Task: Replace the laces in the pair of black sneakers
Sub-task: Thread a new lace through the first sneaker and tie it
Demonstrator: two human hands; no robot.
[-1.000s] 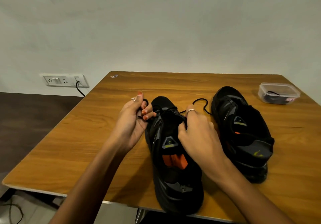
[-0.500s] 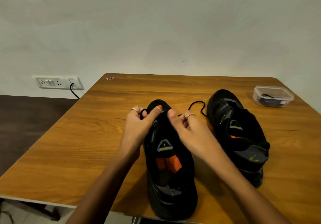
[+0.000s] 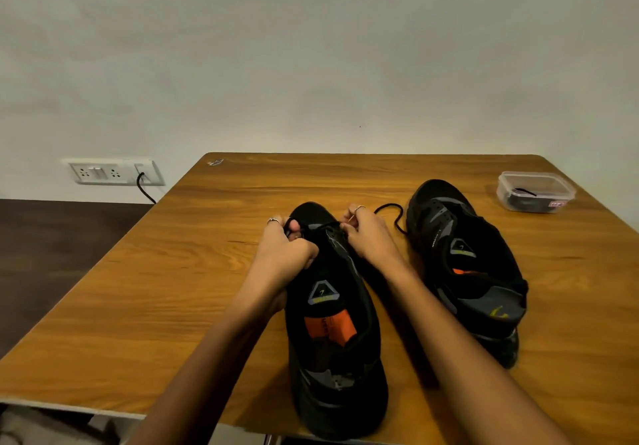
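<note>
Black sneakers sit as a pair on the brown wood-grain surface [image 3: 193, 292]: the near black sneaker [image 3: 337, 351] with an orange insole patch stands close to the near edge, toe pointing to the far edge, and the second black sneaker [image 3: 466, 265] lies just beside it towards the right edge, apart from it. Both hands work at the toe end of the near shoe. The left hand [image 3: 285, 249] has its fingers curled round a thin black lace [image 3: 392, 213] on the shoe's left side, and the right hand [image 3: 368, 233] pinches the same lace at the eyelets, its loose end looping over the surface towards the second shoe. A clear plastic box [image 3: 534, 191] holding something dark stands near the far right corner. A white wall socket [image 3: 112, 172] with a black cable is mounted on the wall beyond the left edge
</note>
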